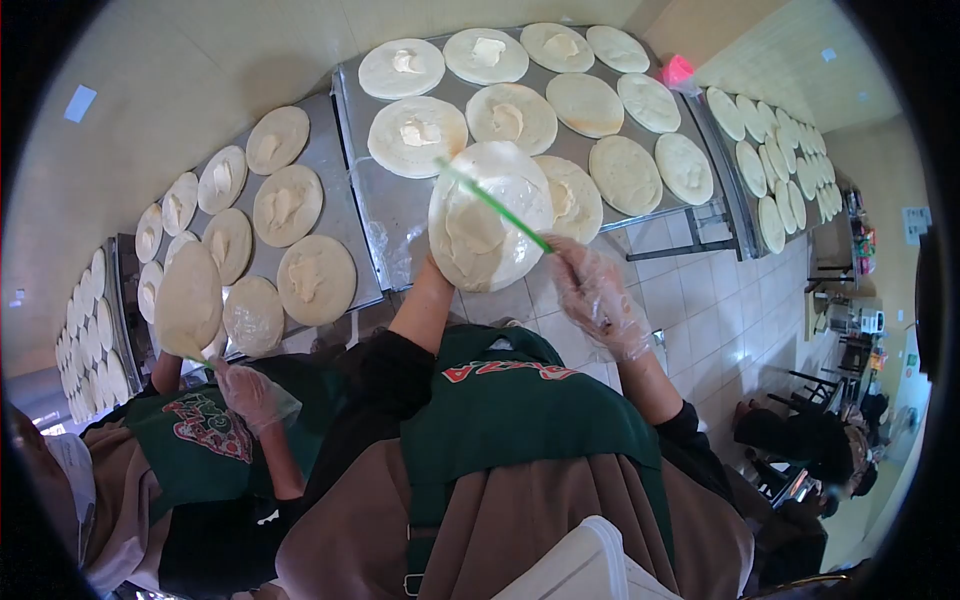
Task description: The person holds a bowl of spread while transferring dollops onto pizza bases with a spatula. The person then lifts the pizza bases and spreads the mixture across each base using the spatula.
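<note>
A round pizza base [490,262] is tilted up in front of my apron, pale cream spread over part of its face. My left hand [434,272] supports it from beneath; its fingers are hidden behind the base. In a clear plastic glove, my right hand [598,300] is closed around the end of a thin green spatula [500,208]. The spatula slants across the base, its far tip blurred near the upper left rim. Just beyond, another base [418,135] with a dollop of cream lies on the metal table [385,215].
More bases lie on this table, on the left table [335,170] and the far right table [740,215]. A co-worker's gloved hand [250,395] works at a raised base [188,300] close on my left. A pink object [677,70] sits at the back corner. People sit at right.
</note>
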`<state>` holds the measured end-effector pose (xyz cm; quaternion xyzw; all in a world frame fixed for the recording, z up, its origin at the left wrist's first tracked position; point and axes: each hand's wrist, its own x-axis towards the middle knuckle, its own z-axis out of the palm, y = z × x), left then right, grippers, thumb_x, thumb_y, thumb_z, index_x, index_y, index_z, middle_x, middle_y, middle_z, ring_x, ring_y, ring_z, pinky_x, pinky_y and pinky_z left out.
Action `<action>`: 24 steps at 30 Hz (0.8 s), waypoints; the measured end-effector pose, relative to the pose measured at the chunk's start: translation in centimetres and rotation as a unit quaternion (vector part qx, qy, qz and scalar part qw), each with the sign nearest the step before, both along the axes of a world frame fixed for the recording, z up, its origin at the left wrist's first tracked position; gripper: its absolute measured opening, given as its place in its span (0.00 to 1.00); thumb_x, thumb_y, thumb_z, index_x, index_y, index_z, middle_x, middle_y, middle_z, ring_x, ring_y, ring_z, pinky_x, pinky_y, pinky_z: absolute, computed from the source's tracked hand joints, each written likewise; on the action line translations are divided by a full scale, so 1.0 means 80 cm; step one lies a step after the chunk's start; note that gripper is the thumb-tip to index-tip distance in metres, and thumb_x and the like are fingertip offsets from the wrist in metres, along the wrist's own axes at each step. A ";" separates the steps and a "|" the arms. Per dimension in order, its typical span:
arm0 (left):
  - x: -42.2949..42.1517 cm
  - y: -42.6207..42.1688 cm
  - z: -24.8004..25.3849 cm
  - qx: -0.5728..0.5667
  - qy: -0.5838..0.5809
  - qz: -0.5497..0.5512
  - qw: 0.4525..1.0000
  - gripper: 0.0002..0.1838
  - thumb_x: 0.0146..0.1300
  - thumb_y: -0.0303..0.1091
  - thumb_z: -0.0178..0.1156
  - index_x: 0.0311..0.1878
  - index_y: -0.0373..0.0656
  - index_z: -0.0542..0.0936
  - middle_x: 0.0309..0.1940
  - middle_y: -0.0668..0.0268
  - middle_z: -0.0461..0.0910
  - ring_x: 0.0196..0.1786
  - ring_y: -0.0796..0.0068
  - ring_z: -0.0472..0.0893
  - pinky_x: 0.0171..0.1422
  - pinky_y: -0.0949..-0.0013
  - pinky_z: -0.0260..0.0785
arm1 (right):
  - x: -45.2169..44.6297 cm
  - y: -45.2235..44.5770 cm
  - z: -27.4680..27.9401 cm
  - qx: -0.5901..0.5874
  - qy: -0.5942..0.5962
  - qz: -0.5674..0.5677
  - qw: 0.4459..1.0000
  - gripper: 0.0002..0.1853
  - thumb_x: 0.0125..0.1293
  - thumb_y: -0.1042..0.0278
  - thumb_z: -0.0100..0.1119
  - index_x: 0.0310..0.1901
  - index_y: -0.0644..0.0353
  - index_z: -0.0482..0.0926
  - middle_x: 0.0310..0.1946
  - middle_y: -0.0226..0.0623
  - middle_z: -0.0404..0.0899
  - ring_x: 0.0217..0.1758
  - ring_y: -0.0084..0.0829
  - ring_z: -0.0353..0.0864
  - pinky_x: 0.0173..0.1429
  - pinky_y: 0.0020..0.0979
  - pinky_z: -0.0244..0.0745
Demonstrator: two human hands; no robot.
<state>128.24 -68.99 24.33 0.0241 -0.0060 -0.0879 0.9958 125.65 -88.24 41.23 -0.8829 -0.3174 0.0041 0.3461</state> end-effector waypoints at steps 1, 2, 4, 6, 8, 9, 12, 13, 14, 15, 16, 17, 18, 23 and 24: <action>0.000 0.001 -0.003 0.000 0.000 0.002 1.000 0.27 0.70 0.52 0.41 0.65 0.45 0.64 0.58 0.60 0.72 0.56 0.63 0.75 0.60 0.57 0.70 | 0.000 -0.004 0.003 -0.018 0.031 -0.049 0.998 0.13 0.64 0.70 0.50 0.49 0.58 0.75 0.37 0.50 0.79 0.38 0.48 0.80 0.39 0.42 0.74; -0.001 0.001 0.003 0.026 0.022 -0.014 0.999 0.27 0.70 0.52 0.41 0.65 0.45 0.64 0.58 0.59 0.72 0.56 0.63 0.75 0.60 0.57 0.70 | 0.001 -0.007 0.004 -0.036 0.061 -0.097 0.993 0.13 0.65 0.70 0.50 0.49 0.59 0.74 0.37 0.51 0.79 0.37 0.49 0.80 0.39 0.43 0.74; -0.002 0.002 0.014 0.051 0.044 -0.030 0.997 0.28 0.70 0.52 0.42 0.65 0.45 0.64 0.58 0.59 0.72 0.56 0.63 0.75 0.60 0.56 0.70 | 0.006 -0.015 -0.005 -0.051 0.050 -0.123 0.990 0.12 0.65 0.70 0.50 0.49 0.59 0.74 0.37 0.51 0.79 0.37 0.49 0.79 0.38 0.43 0.74; 0.002 0.002 0.018 0.097 0.039 -0.036 0.994 0.28 0.69 0.53 0.42 0.65 0.45 0.64 0.58 0.58 0.72 0.56 0.63 0.75 0.59 0.57 0.71 | 0.007 -0.014 -0.004 -0.065 0.036 -0.153 0.985 0.12 0.65 0.69 0.50 0.49 0.60 0.74 0.36 0.52 0.79 0.36 0.49 0.79 0.38 0.43 0.73; 0.005 0.005 0.012 0.094 0.010 -0.044 0.995 0.28 0.69 0.52 0.43 0.65 0.44 0.64 0.58 0.57 0.72 0.57 0.63 0.75 0.58 0.57 0.72 | 0.000 -0.006 0.005 -0.143 -0.002 -0.115 0.983 0.12 0.65 0.68 0.50 0.48 0.59 0.75 0.33 0.51 0.78 0.34 0.49 0.79 0.37 0.44 0.73; 0.008 0.008 0.002 0.090 -0.021 -0.051 0.994 0.28 0.69 0.52 0.43 0.64 0.44 0.65 0.58 0.57 0.72 0.57 0.63 0.75 0.58 0.58 0.72 | -0.001 -0.006 0.005 -0.142 -0.002 -0.119 0.983 0.12 0.65 0.68 0.50 0.48 0.59 0.75 0.33 0.51 0.78 0.34 0.49 0.79 0.37 0.44 0.73; 0.005 0.007 0.017 0.086 0.000 -0.026 0.996 0.26 0.69 0.49 0.45 0.65 0.43 0.64 0.57 0.57 0.72 0.55 0.64 0.76 0.55 0.60 0.74 | -0.002 -0.010 0.011 -0.156 -0.017 -0.042 0.987 0.12 0.65 0.66 0.51 0.48 0.59 0.74 0.30 0.49 0.77 0.32 0.48 0.79 0.36 0.44 0.73; 0.002 0.004 0.028 0.126 0.016 0.018 0.992 0.26 0.69 0.48 0.45 0.65 0.44 0.64 0.56 0.58 0.72 0.55 0.65 0.76 0.55 0.60 0.75 | -0.001 -0.011 0.016 -0.126 -0.004 -0.030 0.992 0.12 0.64 0.71 0.51 0.48 0.60 0.75 0.31 0.49 0.78 0.33 0.48 0.79 0.37 0.42 0.73; 0.002 0.002 0.030 0.241 -0.001 0.058 0.969 0.25 0.70 0.46 0.44 0.66 0.44 0.62 0.57 0.58 0.72 0.55 0.63 0.76 0.56 0.60 0.74 | -0.001 -0.012 0.019 -0.095 0.010 -0.017 0.995 0.12 0.63 0.75 0.51 0.48 0.61 0.75 0.32 0.49 0.79 0.34 0.47 0.79 0.37 0.39 0.73; 0.000 0.002 0.031 0.242 0.000 0.058 0.968 0.25 0.70 0.46 0.44 0.66 0.44 0.62 0.57 0.58 0.72 0.55 0.63 0.76 0.56 0.60 0.74 | -0.002 -0.014 0.017 -0.094 0.011 -0.017 0.995 0.12 0.63 0.75 0.51 0.48 0.61 0.75 0.32 0.49 0.79 0.34 0.47 0.79 0.37 0.39 0.73; -0.001 0.003 0.033 0.226 0.018 0.037 0.973 0.26 0.70 0.48 0.44 0.65 0.45 0.63 0.57 0.58 0.72 0.55 0.63 0.76 0.57 0.59 0.73 | -0.001 -0.017 0.015 -0.053 0.017 -0.049 0.997 0.12 0.63 0.75 0.51 0.47 0.61 0.76 0.32 0.50 0.79 0.34 0.47 0.79 0.37 0.39 0.73; -0.001 0.003 0.039 0.210 0.036 0.017 0.977 0.27 0.69 0.50 0.43 0.65 0.45 0.63 0.58 0.57 0.72 0.56 0.62 0.75 0.58 0.58 0.73 | 0.000 -0.020 0.013 -0.013 0.022 -0.081 0.996 0.11 0.63 0.75 0.51 0.47 0.62 0.76 0.32 0.50 0.79 0.34 0.46 0.79 0.38 0.38 0.73; 0.000 0.003 0.046 0.210 0.035 0.017 0.977 0.27 0.69 0.50 0.43 0.65 0.45 0.63 0.58 0.57 0.72 0.56 0.62 0.75 0.58 0.58 0.73 | 0.002 -0.023 0.010 -0.012 0.022 -0.081 0.996 0.11 0.63 0.75 0.51 0.47 0.62 0.76 0.32 0.50 0.79 0.34 0.46 0.79 0.38 0.38 0.73; 0.006 -0.008 0.060 -0.020 0.003 -0.119 0.993 0.32 0.67 0.60 0.41 0.64 0.46 0.66 0.57 0.59 0.73 0.55 0.61 0.76 0.57 0.55 0.72 | 0.009 -0.030 -0.007 -0.032 0.025 -0.175 0.984 0.11 0.62 0.76 0.52 0.46 0.62 0.76 0.33 0.52 0.79 0.36 0.47 0.79 0.40 0.38 0.73; 0.008 -0.009 0.056 -0.021 0.004 -0.122 0.992 0.32 0.67 0.60 0.41 0.64 0.46 0.66 0.57 0.59 0.73 0.55 0.61 0.76 0.57 0.55 0.72 | 0.007 -0.028 -0.005 -0.033 0.026 -0.177 0.983 0.11 0.62 0.76 0.52 0.46 0.62 0.76 0.33 0.52 0.79 0.36 0.47 0.79 0.40 0.38 0.73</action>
